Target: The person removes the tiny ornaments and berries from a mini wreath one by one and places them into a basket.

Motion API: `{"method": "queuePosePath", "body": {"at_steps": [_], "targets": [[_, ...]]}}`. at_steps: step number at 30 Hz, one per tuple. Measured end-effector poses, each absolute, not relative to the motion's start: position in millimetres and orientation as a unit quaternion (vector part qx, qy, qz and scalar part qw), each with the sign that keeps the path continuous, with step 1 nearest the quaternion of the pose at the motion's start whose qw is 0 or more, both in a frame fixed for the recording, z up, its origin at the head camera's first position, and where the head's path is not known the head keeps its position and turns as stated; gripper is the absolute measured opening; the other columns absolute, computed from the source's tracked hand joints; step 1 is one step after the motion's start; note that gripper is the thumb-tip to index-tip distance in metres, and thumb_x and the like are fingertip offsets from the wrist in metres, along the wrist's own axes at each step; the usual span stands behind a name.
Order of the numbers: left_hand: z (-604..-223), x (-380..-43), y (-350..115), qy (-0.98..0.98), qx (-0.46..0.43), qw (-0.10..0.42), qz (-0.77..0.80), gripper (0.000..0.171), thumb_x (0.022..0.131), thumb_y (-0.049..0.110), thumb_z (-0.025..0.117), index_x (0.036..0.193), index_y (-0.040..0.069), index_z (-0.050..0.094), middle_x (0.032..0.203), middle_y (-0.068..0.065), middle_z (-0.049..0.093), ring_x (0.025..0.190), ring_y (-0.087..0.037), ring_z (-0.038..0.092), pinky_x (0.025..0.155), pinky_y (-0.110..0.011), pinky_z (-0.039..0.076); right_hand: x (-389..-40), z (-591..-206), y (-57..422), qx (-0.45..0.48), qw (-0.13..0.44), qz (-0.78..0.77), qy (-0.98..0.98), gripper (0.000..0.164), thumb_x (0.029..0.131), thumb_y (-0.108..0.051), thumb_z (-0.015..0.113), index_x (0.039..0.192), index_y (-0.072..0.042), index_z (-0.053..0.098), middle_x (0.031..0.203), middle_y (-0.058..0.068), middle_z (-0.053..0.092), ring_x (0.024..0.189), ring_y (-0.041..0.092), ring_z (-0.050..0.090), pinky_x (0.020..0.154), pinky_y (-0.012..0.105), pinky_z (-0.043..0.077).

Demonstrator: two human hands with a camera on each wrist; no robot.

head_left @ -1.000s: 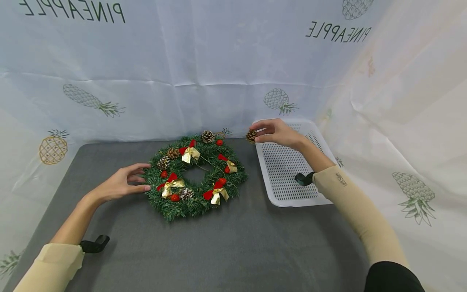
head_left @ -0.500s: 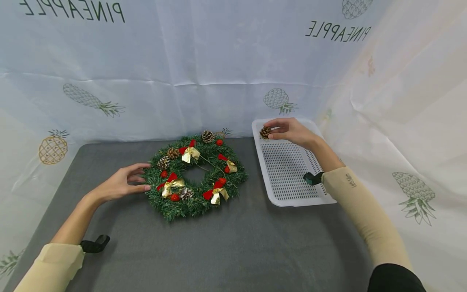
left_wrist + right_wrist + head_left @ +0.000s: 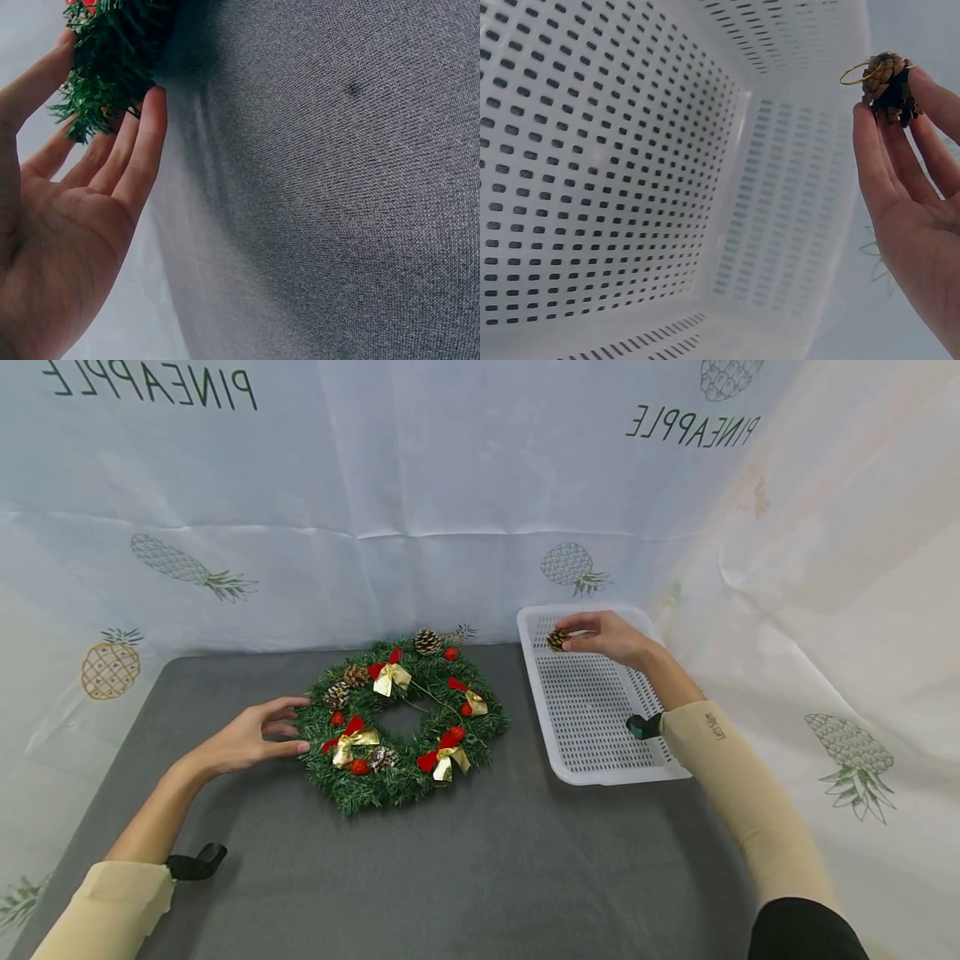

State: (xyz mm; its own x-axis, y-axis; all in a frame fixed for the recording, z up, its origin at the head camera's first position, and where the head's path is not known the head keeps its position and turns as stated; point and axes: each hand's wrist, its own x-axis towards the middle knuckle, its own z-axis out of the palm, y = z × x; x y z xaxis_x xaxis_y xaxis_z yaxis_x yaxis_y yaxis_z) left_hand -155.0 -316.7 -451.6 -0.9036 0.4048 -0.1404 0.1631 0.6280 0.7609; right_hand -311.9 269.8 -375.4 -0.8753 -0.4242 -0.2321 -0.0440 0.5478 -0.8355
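Observation:
Between the fingertips and thumb of my right hand point(image 3: 611, 637) is a small brown pine cone point(image 3: 557, 639), held over the far left part of a white plastic basket point(image 3: 553, 752). A thin gold wire loop point(image 3: 855, 73) sticks out from the cone in the right wrist view. The green wreath point(image 3: 397, 793) lies on the table, decorated with red and gold bows, red berries and several pine cones. My left hand point(image 3: 251, 735) holds its left edge; in the left wrist view the thumb is on one side of the greenery point(image 3: 112, 67) and the fingers are on the other.
A grey cloth point(image 3: 450, 877) covers the table. A white curtain point(image 3: 450, 460) printed with pineapples stands along the back and right side. The perforated basket lies to the right of the wreath, with a gap between them.
My right hand has carried the pine cone rightward from the basket's left rim to over its inside, then slightly farther right and down. The left hand and wreath stay put.

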Motion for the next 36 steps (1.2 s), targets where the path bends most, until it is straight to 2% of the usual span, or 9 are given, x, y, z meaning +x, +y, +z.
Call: {"method": "queuePosePath", "body": {"at_steps": [6, 11, 15, 24, 32, 36], "targets": [[-452, -155, -317, 0.888, 0.158, 0.153, 0.404, 0.072, 0.09, 0.031, 0.07, 0.15, 0.016, 0.033, 0.154, -0.019, 0.034, 0.122, -0.041, 0.057, 0.083, -0.04, 0.059, -313, -381, 269, -0.131, 0.225, -0.454, 0.852, 0.041, 0.092, -0.017, 0.067, 0.131, -0.013, 0.057, 0.132, 0.01, 0.059, 0.115, 0.019, 0.06, 0.109, 0.049, 0.043], [-452, -154, -317, 0.887, 0.156, 0.155, 0.406, 0.072, 0.09, 0.031, 0.069, 0.15, 0.016, 0.033, 0.154, -0.019, 0.034, 0.121, -0.041, 0.057, 0.083, -0.041, 0.059, -317, -389, 267, -0.132, 0.245, -0.445, 0.851, 0.044, 0.092, -0.012, 0.066, 0.134, -0.007, 0.055, 0.135, 0.015, 0.057, 0.12, 0.024, 0.058, 0.11, 0.051, 0.042], [-451, -154, -317, 0.888, 0.155, 0.155, 0.406, 0.072, 0.09, 0.032, 0.069, 0.15, 0.016, 0.033, 0.154, -0.019, 0.034, 0.122, -0.041, 0.056, 0.083, -0.041, 0.059, -321, -399, 266, -0.138, 0.242, -0.426, 0.861, 0.043, 0.091, -0.015, 0.068, 0.132, -0.008, 0.057, 0.135, 0.014, 0.058, 0.126, 0.027, 0.053, 0.11, 0.05, 0.042], [-451, -154, -317, 0.886, 0.154, 0.156, 0.408, 0.072, 0.091, 0.032, 0.069, 0.15, 0.016, 0.032, 0.154, -0.02, 0.033, 0.123, -0.042, 0.055, 0.085, -0.045, 0.058, -331, -417, 265, -0.131, 0.251, -0.381, 0.88, 0.04, 0.091, -0.016, 0.069, 0.13, -0.01, 0.06, 0.136, 0.013, 0.058, 0.126, 0.028, 0.054, 0.105, 0.045, 0.048], [-450, -152, -316, 0.888, 0.157, 0.154, 0.404, 0.071, 0.09, 0.032, 0.069, 0.15, 0.017, 0.033, 0.154, -0.019, 0.034, 0.121, -0.04, 0.056, 0.084, -0.041, 0.058, -328, -424, 264, -0.126, 0.254, -0.368, 0.886, 0.044, 0.088, -0.015, 0.071, 0.13, -0.007, 0.059, 0.138, 0.015, 0.056, 0.131, 0.031, 0.05, 0.106, 0.045, 0.048], [-450, -151, -316, 0.89, 0.157, 0.151, 0.399, 0.07, 0.091, 0.032, 0.069, 0.15, 0.018, 0.034, 0.154, -0.018, 0.035, 0.12, -0.035, 0.058, 0.083, -0.039, 0.058, -325, -427, 262, -0.112, 0.258, -0.361, 0.889, 0.043, 0.088, -0.014, 0.071, 0.129, -0.01, 0.06, 0.137, 0.013, 0.058, 0.127, 0.03, 0.053, 0.103, 0.042, 0.05]]}}
